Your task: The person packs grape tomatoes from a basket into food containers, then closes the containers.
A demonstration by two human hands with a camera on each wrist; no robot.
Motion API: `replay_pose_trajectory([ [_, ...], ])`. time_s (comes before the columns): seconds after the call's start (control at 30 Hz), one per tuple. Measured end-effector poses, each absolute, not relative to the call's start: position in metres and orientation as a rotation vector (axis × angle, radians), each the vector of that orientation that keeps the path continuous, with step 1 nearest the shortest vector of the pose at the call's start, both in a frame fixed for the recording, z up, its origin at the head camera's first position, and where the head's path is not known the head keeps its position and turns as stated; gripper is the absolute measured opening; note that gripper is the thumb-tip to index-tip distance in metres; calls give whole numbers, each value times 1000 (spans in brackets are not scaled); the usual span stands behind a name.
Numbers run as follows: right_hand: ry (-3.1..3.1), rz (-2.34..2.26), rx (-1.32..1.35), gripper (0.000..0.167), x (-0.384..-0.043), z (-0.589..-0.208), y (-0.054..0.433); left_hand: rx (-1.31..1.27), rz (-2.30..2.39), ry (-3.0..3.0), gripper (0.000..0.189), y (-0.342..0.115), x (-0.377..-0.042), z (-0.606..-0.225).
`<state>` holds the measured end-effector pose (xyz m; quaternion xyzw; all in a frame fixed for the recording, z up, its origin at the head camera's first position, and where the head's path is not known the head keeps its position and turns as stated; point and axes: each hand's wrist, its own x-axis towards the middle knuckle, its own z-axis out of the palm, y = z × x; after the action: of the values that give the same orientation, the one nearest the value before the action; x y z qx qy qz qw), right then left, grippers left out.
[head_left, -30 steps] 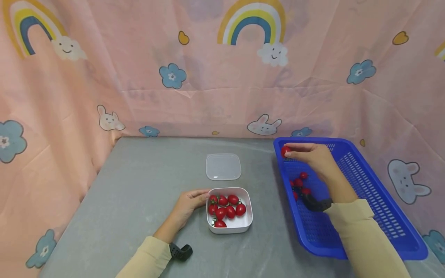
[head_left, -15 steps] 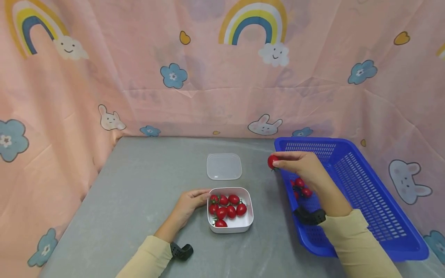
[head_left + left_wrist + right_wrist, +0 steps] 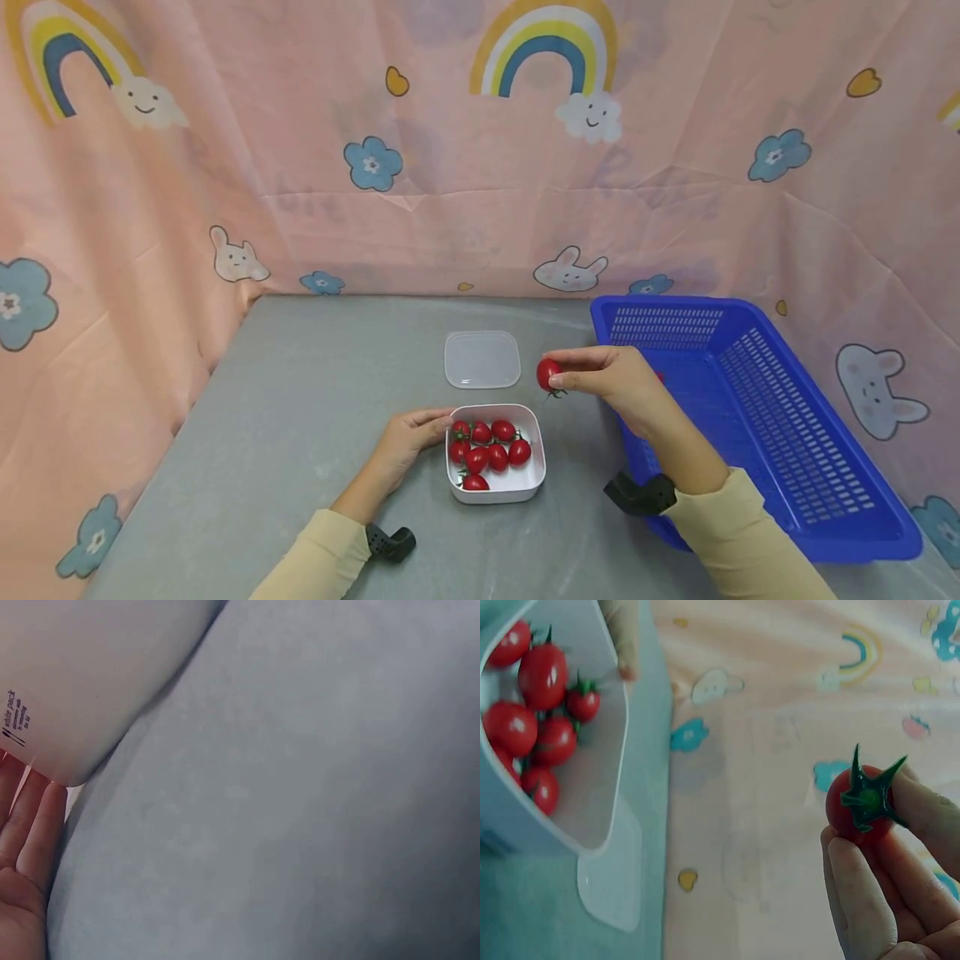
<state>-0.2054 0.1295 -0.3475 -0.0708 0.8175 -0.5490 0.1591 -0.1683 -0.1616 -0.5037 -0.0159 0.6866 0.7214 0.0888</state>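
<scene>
One red tomato (image 3: 546, 372) is pinched in the right hand (image 3: 617, 379), right of frame centre; one white box (image 3: 498, 497) of smaller-looking tomatoes (image 3: 498, 457) stands lower centre, left hand (image 3: 405, 442) touching its side, fingers extended.

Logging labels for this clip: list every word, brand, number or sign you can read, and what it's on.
"white pack": side wall of the white box, running sideways, with a small cutlery sign next to it.
Smaller lines by it: too small to read surely.
Curtain: faint letter-like marks, unreadable.
No numbers readable.
</scene>
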Motion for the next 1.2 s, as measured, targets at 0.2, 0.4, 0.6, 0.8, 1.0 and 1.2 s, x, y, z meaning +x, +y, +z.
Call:
replay_pose_trajectory([
  [0.2,2336,-1563,-243,46,-192,-352,116,-52,2142,2047,38,-162,-168,-503],
  [0.4,2398,-1556,-257,42,-180,-355,103,-50,2146,2048,37,-161,-169,-504],
  [0.6,2409,-1580,-274,40,-172,-358,92,-52,2162,2039,36,-161,-169,-504],
  [0.8,2393,-1646,-229,38,-164,-366,82,-56,2150,2049,36,-162,-169,-503],
  [1.0,2363,-1732,-227,35,-162,-384,69,-70,2147,2052,35,-161,-169,-503],
  [1.2,2306,-1800,-113,35,-167,-410,58,-67,2147,2053,35,-161,-168,-503],
])
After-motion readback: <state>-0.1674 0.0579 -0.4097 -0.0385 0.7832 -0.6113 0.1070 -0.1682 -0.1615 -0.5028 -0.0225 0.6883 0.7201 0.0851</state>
